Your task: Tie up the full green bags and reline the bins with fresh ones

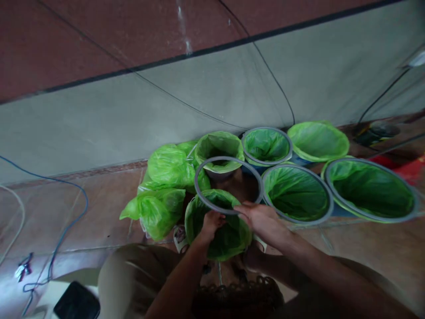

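A thin grey plastic ring [226, 158] is held over a bin lined with a green bag [244, 246] that stands between my feet. My right hand [260, 220] grips the ring's near right side, fingers closed on the rim. My left hand [212, 223] is closed at the ring's near edge, left of the right hand; its fingertips are partly hidden. The green liner is folded outward over the bin's mouth, with no ring on it. Just behind it stands another lined bin [207, 148], also without a ring.
To the right are lined bins, some topped with grey rings [291, 220], plus a ringless one [318, 141] by the wall. Bulging green bags [171, 166] lie at the left. A blue cable [86, 199], keys [23, 268] and a phone [77, 301] are further left.
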Demonstrator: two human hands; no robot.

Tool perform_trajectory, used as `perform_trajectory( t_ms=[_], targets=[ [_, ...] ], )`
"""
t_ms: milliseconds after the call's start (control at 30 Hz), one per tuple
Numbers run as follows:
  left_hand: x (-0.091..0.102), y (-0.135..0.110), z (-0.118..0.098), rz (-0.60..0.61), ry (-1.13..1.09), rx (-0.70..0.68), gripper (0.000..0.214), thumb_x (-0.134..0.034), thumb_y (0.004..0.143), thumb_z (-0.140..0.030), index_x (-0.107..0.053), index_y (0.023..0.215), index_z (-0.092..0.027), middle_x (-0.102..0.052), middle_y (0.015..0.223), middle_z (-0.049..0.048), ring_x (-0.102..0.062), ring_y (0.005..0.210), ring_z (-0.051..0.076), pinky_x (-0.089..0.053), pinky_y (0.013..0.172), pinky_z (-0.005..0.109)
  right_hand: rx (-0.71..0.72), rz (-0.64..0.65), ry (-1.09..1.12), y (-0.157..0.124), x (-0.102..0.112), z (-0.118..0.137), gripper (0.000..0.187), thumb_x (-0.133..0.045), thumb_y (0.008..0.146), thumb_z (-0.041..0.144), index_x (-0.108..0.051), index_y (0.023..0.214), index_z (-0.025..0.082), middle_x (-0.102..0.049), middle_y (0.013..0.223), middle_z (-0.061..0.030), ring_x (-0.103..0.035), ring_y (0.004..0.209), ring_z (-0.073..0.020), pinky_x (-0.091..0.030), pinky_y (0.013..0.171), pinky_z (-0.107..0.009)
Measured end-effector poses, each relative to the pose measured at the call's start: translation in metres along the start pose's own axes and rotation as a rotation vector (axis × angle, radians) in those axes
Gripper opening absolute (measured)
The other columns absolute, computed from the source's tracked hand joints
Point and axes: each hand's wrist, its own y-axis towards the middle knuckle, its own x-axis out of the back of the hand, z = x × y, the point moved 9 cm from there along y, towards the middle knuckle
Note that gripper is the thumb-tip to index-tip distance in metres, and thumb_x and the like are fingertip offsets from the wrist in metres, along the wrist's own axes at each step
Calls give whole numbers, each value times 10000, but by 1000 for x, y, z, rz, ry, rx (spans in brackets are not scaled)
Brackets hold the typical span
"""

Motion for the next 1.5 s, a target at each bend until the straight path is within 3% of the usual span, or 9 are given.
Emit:
perform_trajectory(
  t_ms=[167,333,433,567,733,1000,1167,1267,1500],
  targets=[
    [99,-36,-8,-106,-705,66,613,-143,976,-558,-630,968,-184,-727,987,132,-697,887,209,-569,779,384,161,105,-99,-13,-48,41,218,-511,878,149,-706,943,219,-709,892,-49,-619,678,-155,-359,556,-252],
    [149,-56,-19,-265,-494,-55,329,-573,846,-483,-572,972,-178,-600,690,-24,-507,491,70,-437,495,204,367,178,-73,-33,-61,71,149,-564,843,158,-708,863,194,-699,822,-43,-647,737,-180,-401,615,-262],
    [140,-64,-23,-256,-430,-157,380,-607,807,-482,-565,1027,-175,-431,571,-95,-301,393,29,-266,399,163,386,127,119,-28,-31,64,215,-596,870,322,-706,1034,237,-705,1024,-33,-665,904,-184,-452,761,-256],
    [118,-68,-18,-223,-426,-180,362,-593,808,-481,-559,1001,-177,-387,556,-98,-267,400,30,-230,386,167,-103,-237,117,3,16,-16,459,-441,958,388,-533,1347,161,-601,1307,-142,-641,1043,-217,-452,890,-299],
    [101,-59,-10,-193,-371,-143,339,-591,797,-509,-525,874,-185,-391,561,-94,-287,408,30,-242,397,162,-248,3,60,31,-31,-57,355,-410,969,293,-640,1200,154,-712,1107,-114,-659,1025,-209,-444,876,-266],
    [119,-36,-11,-308,57,-170,312,-485,893,-426,-611,778,-164,-528,545,-22,-499,484,106,-371,491,210,-325,34,51,51,-57,-71,300,-512,903,267,-713,1115,201,-738,1059,-84,-664,1008,-208,-449,846,-250],
    [127,-30,-17,-393,346,-185,299,-447,935,-284,-663,1090,-148,-723,873,80,-679,819,196,-483,732,262,-330,20,33,59,-64,-73,308,-493,905,268,-708,1118,210,-737,1076,-81,-665,1001,-209,-446,824,-257],
    [125,-30,-20,-410,510,-182,351,-435,950,-248,-626,1221,-136,-704,1127,128,-655,1054,221,-465,885,276,-325,18,22,63,-71,-74,305,-484,910,268,-705,1111,211,-737,1072,-77,-667,990,-199,-440,818,-250],
    [121,-32,-24,-450,864,-117,404,-422,960,-302,-605,1288,-155,-683,1086,152,-673,949,256,-492,779,317,-322,16,-29,69,-79,-78,304,-462,925,285,-711,1080,209,-733,1054,-90,-666,976,-202,-434,821,-262]
  ],
)
